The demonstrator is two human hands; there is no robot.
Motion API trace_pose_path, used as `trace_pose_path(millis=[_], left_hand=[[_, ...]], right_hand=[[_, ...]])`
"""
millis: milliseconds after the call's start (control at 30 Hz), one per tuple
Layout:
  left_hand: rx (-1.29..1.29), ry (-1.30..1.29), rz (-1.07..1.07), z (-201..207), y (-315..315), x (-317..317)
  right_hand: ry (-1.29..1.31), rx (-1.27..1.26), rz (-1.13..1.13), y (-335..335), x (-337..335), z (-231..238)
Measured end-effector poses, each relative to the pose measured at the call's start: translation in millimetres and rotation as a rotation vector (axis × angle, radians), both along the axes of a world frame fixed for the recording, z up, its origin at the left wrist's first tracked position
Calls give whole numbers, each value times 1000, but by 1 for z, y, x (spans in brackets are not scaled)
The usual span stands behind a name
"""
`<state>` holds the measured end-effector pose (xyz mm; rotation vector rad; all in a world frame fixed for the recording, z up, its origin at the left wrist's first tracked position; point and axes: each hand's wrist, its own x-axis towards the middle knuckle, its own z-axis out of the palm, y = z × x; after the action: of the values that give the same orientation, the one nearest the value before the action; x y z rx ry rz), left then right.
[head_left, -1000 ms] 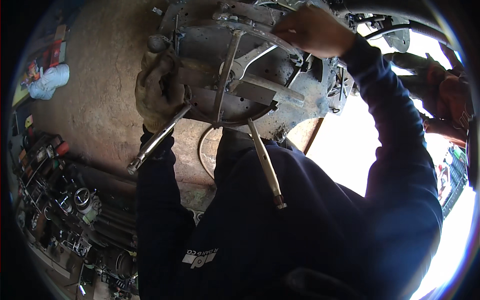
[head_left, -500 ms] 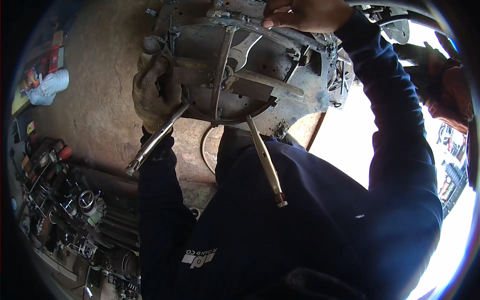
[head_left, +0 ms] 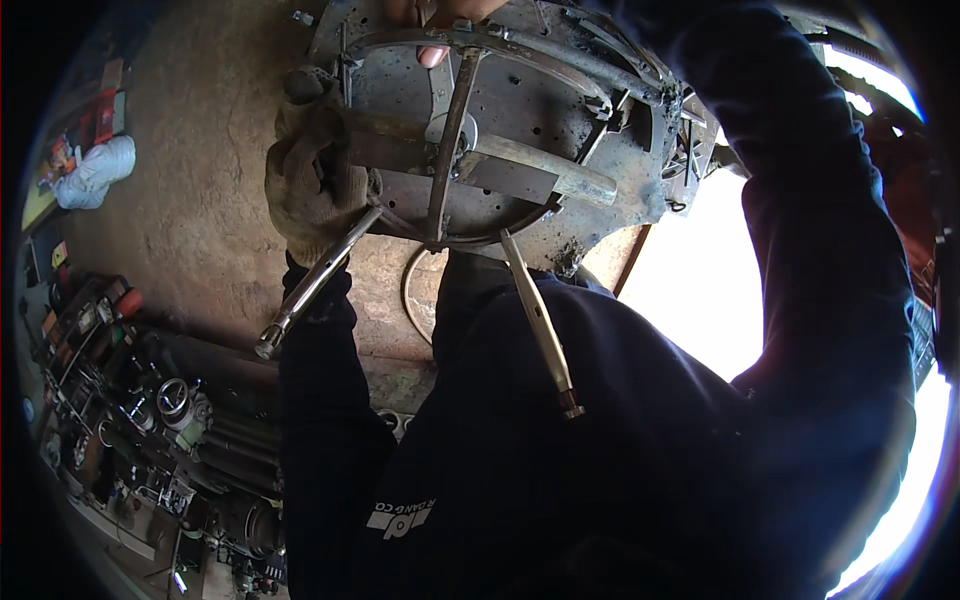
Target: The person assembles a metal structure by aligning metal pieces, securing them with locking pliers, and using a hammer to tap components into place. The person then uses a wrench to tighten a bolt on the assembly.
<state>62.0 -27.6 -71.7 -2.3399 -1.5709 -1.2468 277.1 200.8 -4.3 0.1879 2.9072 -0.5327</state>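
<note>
A round metal frame of curved bars and crosspieces lies on a drilled steel plate. My bare right hand is closed on the upper end of a wrench, partly hidden behind the curved bar. The wrench's lower end sits around the fastening at the frame's middle. My left hand, in a dirty work glove, is curled at the frame's left side; what its fingers hold is hidden. Two locking pliers hang from the ring's near edge: one pair beside my left wrist, the other pair over my dark sweatshirt.
A bench crowded with tools and machine parts with handwheels stands at the lower left. A white bag lies beside red items at the far left. A thin hose loops below the plate. Bright light comes in at the right.
My right hand has swung to the left with the wrench, whose handle has turned from slanting right to nearly upright. My left hand has stayed in place.
</note>
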Motion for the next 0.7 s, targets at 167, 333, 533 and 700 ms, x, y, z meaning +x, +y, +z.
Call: trace_pose_path(millis=[167,333,533,700], left_hand=[[-25,0,-10,0,0,-1],[-37,-91,-104,4,1,-2],[-25,-102,-192,10,10,1],[11,-116,-190,-2,13,-2]], right_hand=[[87,-56,-189,-23,41,6],[112,-232,-670,-102,125,-32],[262,-117,-568,-78,133,6],[263,-98,-541,-61,132,28]])
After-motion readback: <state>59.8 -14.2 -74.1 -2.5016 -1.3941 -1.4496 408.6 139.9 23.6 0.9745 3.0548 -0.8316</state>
